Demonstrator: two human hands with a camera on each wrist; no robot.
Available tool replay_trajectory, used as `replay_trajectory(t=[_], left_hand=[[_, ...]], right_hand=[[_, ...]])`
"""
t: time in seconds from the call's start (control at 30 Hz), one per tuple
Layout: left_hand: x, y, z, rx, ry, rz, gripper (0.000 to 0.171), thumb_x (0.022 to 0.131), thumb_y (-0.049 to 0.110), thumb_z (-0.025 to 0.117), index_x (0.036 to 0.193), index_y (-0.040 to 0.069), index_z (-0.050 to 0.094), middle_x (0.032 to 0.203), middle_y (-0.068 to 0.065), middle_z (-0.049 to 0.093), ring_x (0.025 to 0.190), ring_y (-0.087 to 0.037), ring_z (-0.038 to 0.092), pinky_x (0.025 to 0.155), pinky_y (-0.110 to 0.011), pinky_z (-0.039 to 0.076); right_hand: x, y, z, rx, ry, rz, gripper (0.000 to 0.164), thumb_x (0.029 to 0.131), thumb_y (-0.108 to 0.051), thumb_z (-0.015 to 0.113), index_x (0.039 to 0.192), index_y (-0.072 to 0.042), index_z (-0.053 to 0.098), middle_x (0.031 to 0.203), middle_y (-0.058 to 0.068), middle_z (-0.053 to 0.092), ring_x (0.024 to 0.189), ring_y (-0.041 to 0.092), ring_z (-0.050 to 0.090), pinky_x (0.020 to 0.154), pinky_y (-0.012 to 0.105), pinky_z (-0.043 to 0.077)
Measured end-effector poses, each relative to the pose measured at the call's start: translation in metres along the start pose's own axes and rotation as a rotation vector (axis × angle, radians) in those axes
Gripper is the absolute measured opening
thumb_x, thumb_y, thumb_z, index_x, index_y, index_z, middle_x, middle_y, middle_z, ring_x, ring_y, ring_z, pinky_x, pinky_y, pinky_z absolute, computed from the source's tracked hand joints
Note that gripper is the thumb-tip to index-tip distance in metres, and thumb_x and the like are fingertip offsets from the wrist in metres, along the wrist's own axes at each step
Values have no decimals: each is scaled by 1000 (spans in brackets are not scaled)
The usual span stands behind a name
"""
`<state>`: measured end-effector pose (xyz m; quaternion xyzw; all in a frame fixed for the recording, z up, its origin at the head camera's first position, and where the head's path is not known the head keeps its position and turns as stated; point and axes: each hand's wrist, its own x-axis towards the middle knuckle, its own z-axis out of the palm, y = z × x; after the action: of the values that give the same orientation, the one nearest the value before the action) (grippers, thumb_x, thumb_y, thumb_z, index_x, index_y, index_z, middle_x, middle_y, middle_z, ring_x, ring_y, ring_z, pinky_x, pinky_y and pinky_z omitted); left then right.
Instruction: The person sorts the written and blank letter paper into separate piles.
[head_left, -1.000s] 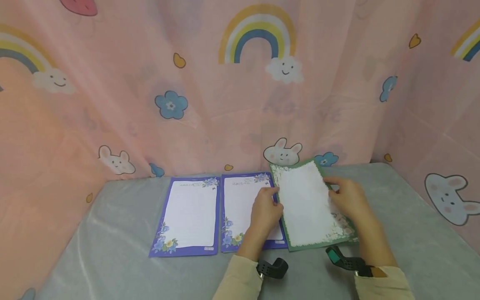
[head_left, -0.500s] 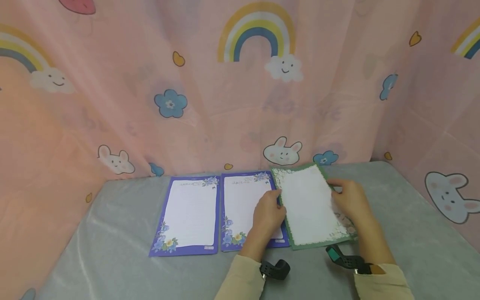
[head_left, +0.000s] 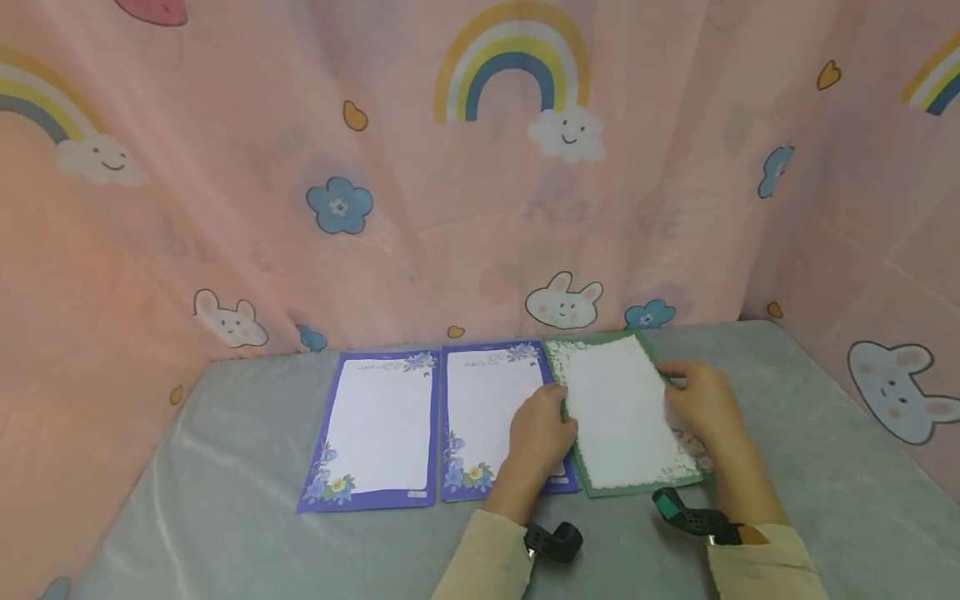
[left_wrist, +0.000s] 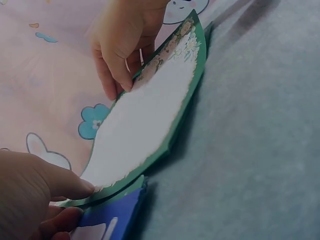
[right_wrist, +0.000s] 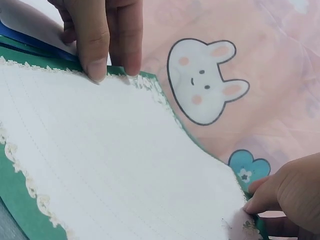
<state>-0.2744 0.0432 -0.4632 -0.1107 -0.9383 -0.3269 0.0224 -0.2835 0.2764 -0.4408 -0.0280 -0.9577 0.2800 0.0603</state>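
Note:
A green-bordered sheet of letter paper (head_left: 618, 417) with a floral edge is held by both hands at the right of the row. My left hand (head_left: 542, 429) pinches its left edge, thumb on top, as the left wrist view shows. On the opposite edge my right hand (head_left: 701, 404) pinches it between thumb and fingers. The sheet bows between the hands in the left wrist view, and another green edge shows under it. Its left side overlaps a purple-bordered sheet (head_left: 480, 408) with blue flowers, partly hidden by the left hand.
A second purple-bordered sheet (head_left: 386, 425) lies flat at the left of the row. All rest on a grey cloth-covered table (head_left: 247, 467). Behind rises a pink curtain (head_left: 420, 267) printed with rainbows and rabbits. Each wrist wears a black strap (head_left: 555, 543).
The green-bordered sheet's far edge has come down and slightly nearer. Both hands have shifted a little to the right while keeping their pinch. The purple-bordered sheets have stayed put.

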Motion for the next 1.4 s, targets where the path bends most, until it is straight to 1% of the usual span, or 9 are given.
replay_trajectory(t=[0.1, 0.2, 0.23, 0.43, 0.63, 0.8, 1.07, 1.27, 1.4], left_hand=[[-1, 2, 0, 26, -17, 2, 44, 89, 16, 71, 132, 8, 66, 139, -9, 65, 129, -27, 62, 108, -38, 49], [-2, 4, 0, 44, -28, 6, 44, 90, 18, 70, 133, 9, 66, 141, -10, 63, 129, -28, 62, 107, -39, 50], [-2, 4, 1, 52, -28, 8, 45, 90, 18, 69, 134, 9, 66, 142, -10, 63, 129, -28, 62, 107, -40, 50], [-2, 6, 1, 65, -18, 10, 45, 90, 19, 69, 134, 10, 65, 142, -9, 63, 129, -28, 62, 107, -39, 50], [-2, 7, 1, 68, -31, 6, 45, 91, 20, 70, 135, 11, 65, 142, -8, 63, 128, -27, 63, 106, -39, 50], [-3, 9, 2, 65, -33, 1, 46, 92, 22, 70, 136, 12, 64, 144, -8, 62, 128, -27, 62, 107, -39, 49], [-4, 9, 3, 35, 3, -14, 46, 91, 21, 70, 136, 10, 64, 137, -9, 67, 123, -28, 65, 103, -40, 52], [-4, 6, 6, -37, 49, -31, 40, 94, 20, 68, 132, 9, 66, 125, -11, 73, 114, -28, 70, 97, -40, 55], [-3, 5, 7, -51, 62, -31, 36, 94, 21, 67, 127, 9, 69, 122, -10, 74, 112, -27, 71, 94, -39, 56]], right_hand=[[0, 2, 1, 0, -19, 23, 44, 88, -2, 51, 128, 9, 62, 128, 36, 61, 98, 43, 59, 79, 52, 49], [0, 3, 3, 8, -31, 47, 44, 90, -3, 50, 130, 9, 61, 131, 36, 59, 110, 49, 58, 88, 61, 48], [0, 4, 3, 8, -32, 55, 44, 90, -4, 50, 130, 9, 61, 131, 36, 59, 110, 49, 58, 89, 61, 48], [-1, 4, 7, 2, -19, 93, 45, 91, -6, 49, 131, 8, 61, 129, 34, 62, 94, 38, 58, 85, 58, 50], [-2, 5, 8, 1, -17, 97, 45, 91, -6, 51, 131, 9, 60, 118, 34, 67, 103, 47, 64, 85, 59, 51], [-3, 5, 8, -6, -16, 98, 45, 91, -8, 53, 132, 9, 60, 117, 33, 68, 105, 49, 64, 85, 60, 51], [-3, 7, 8, 4, -26, 97, 44, 94, -12, 55, 131, 10, 59, 121, 35, 65, 110, 51, 61, 91, 63, 49], [-3, 10, 7, 32, -27, 85, 44, 93, -15, 57, 130, 10, 60, 119, 34, 66, 109, 50, 62, 90, 61, 50], [-2, 11, 7, 43, -45, 97, 44, 94, -15, 58, 131, 10, 60, 119, 34, 66, 109, 49, 61, 89, 60, 51]])
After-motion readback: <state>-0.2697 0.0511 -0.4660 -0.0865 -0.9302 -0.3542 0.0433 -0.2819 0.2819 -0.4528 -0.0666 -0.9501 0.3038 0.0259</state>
